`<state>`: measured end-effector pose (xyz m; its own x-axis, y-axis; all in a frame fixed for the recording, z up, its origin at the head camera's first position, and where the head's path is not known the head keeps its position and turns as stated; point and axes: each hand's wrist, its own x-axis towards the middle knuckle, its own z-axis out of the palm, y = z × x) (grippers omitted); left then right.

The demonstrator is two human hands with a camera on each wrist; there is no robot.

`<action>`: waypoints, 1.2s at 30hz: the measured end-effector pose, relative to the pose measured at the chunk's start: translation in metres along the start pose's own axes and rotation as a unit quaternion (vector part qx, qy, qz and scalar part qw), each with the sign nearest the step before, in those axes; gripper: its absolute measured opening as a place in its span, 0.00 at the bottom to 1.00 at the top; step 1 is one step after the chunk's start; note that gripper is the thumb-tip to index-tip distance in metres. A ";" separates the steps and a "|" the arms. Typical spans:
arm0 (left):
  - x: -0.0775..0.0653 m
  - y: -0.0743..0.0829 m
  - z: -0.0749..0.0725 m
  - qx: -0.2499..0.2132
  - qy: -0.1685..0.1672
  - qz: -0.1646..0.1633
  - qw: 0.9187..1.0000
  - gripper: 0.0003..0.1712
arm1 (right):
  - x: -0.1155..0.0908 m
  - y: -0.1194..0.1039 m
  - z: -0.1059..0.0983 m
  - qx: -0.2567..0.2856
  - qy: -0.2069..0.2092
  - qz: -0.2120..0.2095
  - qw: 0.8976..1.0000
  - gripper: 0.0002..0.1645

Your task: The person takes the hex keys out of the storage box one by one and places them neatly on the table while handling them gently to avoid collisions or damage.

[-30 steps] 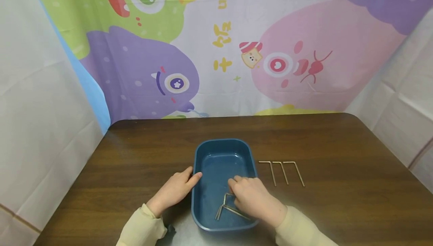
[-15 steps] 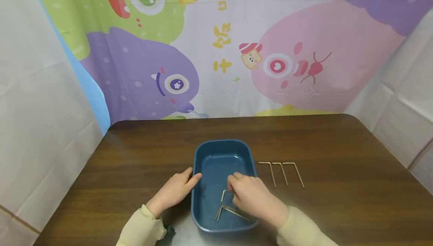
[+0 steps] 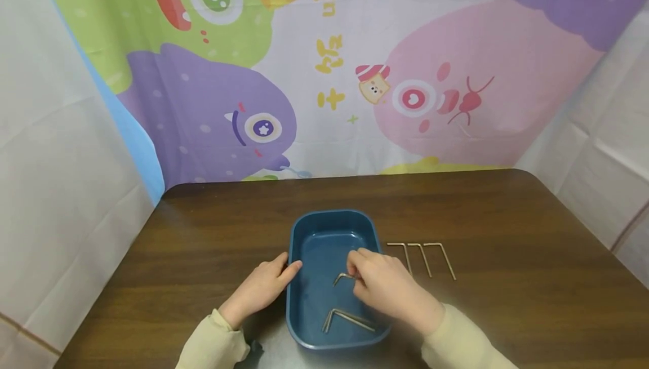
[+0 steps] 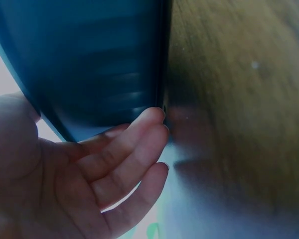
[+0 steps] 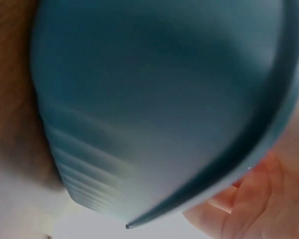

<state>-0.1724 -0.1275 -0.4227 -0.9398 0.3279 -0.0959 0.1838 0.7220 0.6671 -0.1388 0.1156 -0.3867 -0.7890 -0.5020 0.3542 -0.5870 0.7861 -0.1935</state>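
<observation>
A deep blue plastic bin (image 3: 321, 256) stands on the table in the head view. My left hand (image 3: 261, 290) holds its left side, thumb over the rim and fingers against the outer wall, as the left wrist view shows too. Over the right part of the bin, my right hand (image 3: 390, 287) pinches an L-shaped hex key (image 3: 343, 276), whose short arm sticks out to the left; the rest is hidden by the fingers. Below it, a few more hex keys (image 3: 350, 318) lie bunched on the bin floor. The bin wall (image 5: 139, 99) blocks most of the right wrist view.
Three hex keys (image 3: 426, 259) lie in a row on the wooden table (image 3: 507, 234), right of the bin, short arms at the far end. A cartoon-printed cloth (image 3: 334, 132) hangs behind the table. Pale cloth walls (image 3: 66, 149) flank both sides.
My right hand has lifted the hex key away from the bunch on the bin floor, moving slightly up and right. My left hand stays on the bin's side.
</observation>
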 end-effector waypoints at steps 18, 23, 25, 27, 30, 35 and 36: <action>0.001 -0.001 0.000 0.000 0.001 0.003 1.000 0.20 | 0.004 0.011 -0.018 0.017 0.015 0.030 0.999 0.10; 0.000 -0.001 0.000 0.000 -0.001 0.001 1.000 0.19 | 0.004 0.015 -0.023 0.049 0.000 0.057 0.997 0.11; 0.000 -0.001 0.000 -0.001 -0.001 0.000 1.000 0.20 | 0.005 0.017 -0.026 0.062 -0.001 0.066 0.996 0.11; 0.000 -0.001 0.000 -0.002 0.000 0.000 1.000 0.20 | 0.005 0.018 -0.028 0.065 0.001 0.071 0.995 0.11; 0.000 -0.002 0.000 -0.004 -0.002 -0.002 1.000 0.20 | 0.005 0.021 -0.030 0.065 0.004 0.073 0.995 0.11; 0.000 -0.001 0.000 -0.005 -0.003 -0.002 1.000 0.19 | 0.006 0.028 -0.036 0.093 -0.003 0.084 0.992 0.11; 0.000 0.000 0.000 -0.005 -0.002 -0.002 1.000 0.19 | 0.006 0.030 -0.038 0.103 -0.004 0.091 0.990 0.11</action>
<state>-0.1721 -0.1279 -0.4227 -0.9391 0.3280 -0.1023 0.1771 0.7174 0.6738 -0.1545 0.1499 -0.3561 -0.8866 -0.3619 0.2882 -0.4579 0.7747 -0.4360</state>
